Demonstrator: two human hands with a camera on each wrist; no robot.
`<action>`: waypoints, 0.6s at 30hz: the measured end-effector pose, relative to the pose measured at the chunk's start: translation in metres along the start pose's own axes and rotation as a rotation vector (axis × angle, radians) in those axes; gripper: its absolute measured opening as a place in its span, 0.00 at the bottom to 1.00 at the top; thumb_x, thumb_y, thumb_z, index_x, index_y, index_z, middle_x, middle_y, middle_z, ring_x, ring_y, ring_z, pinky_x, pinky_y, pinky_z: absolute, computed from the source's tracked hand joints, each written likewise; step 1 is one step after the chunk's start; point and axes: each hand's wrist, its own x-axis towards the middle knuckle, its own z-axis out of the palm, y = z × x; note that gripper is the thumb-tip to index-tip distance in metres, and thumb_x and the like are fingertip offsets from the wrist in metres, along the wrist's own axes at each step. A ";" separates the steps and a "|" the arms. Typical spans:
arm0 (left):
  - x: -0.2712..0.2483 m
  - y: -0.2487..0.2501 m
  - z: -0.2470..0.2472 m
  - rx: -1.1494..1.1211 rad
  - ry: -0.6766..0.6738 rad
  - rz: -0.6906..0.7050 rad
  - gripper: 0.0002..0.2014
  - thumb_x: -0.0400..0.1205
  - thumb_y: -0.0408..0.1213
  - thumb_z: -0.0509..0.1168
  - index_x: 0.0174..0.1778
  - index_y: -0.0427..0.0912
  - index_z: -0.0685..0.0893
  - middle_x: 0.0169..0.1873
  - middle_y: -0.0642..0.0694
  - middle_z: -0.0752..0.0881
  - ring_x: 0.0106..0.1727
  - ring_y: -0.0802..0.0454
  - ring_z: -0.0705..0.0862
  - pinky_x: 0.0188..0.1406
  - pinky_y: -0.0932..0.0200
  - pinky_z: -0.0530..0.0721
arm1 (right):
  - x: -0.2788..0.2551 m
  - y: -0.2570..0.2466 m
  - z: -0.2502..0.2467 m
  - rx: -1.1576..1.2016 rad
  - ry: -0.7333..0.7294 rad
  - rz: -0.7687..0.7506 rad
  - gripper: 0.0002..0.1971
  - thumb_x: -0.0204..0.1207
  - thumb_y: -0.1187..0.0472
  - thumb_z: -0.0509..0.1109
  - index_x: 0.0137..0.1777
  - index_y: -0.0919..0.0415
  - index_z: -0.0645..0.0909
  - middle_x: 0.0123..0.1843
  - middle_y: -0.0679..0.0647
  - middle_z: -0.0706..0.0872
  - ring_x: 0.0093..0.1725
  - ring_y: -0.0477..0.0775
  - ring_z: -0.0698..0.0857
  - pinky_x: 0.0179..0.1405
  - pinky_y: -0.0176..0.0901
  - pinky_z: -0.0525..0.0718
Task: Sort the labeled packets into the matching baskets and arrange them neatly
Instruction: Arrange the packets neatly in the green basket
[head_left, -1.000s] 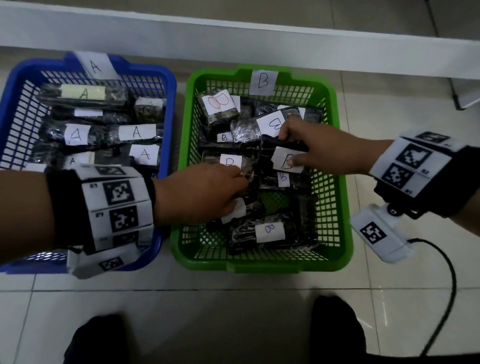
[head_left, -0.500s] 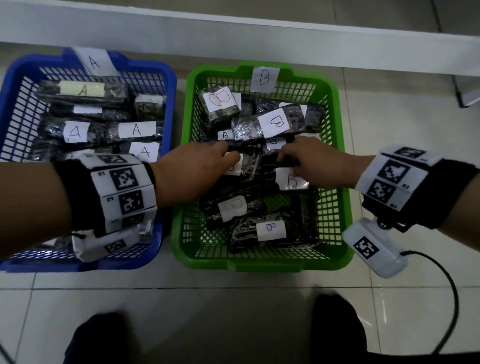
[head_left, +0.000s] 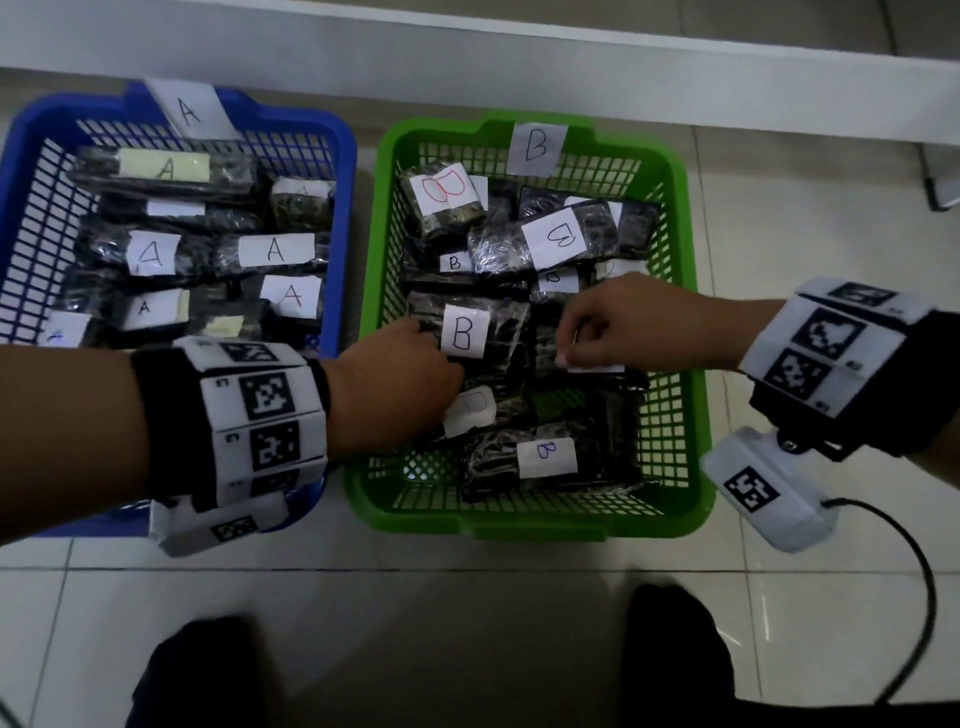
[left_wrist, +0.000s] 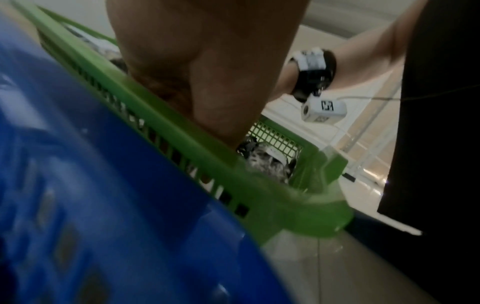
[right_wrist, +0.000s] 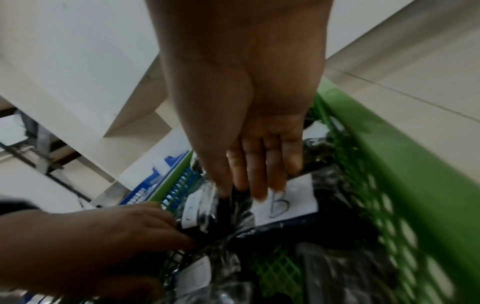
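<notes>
Both hands in the green plastic mesh basket (head_left: 680, 291) tagged B. My left hand (head_left: 395, 384) grips the left end of the black film-wrapped packet with the large white B label (head_left: 465, 332); its long axis runs left-right, toward my right hand (head_left: 618, 327). Right fingers (right_wrist: 259, 170) lie extended on a neighbouring B-labelled packet (right_wrist: 285, 203), just beside. Blue plastic basket (head_left: 337, 156) of A packets untouched.
</notes>
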 end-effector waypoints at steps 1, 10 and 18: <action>0.002 0.003 -0.002 0.003 -0.045 -0.006 0.09 0.69 0.45 0.72 0.40 0.46 0.85 0.32 0.49 0.87 0.36 0.47 0.86 0.43 0.57 0.79 | -0.002 -0.007 0.003 -0.025 -0.108 -0.025 0.11 0.74 0.48 0.72 0.50 0.52 0.86 0.44 0.41 0.87 0.41 0.36 0.82 0.36 0.24 0.76; 0.001 -0.006 -0.001 -0.043 0.036 -0.032 0.07 0.60 0.34 0.76 0.27 0.45 0.84 0.24 0.46 0.84 0.30 0.44 0.85 0.37 0.55 0.80 | -0.008 -0.010 0.032 -0.124 -0.341 -0.042 0.22 0.70 0.46 0.75 0.63 0.51 0.81 0.55 0.45 0.84 0.51 0.46 0.81 0.51 0.38 0.80; 0.004 -0.002 -0.014 -0.104 -0.139 -0.096 0.09 0.81 0.36 0.60 0.53 0.43 0.82 0.48 0.45 0.85 0.48 0.45 0.86 0.40 0.56 0.80 | -0.006 -0.006 -0.035 0.084 -0.132 0.037 0.09 0.73 0.54 0.73 0.53 0.47 0.83 0.47 0.42 0.86 0.45 0.47 0.84 0.44 0.41 0.80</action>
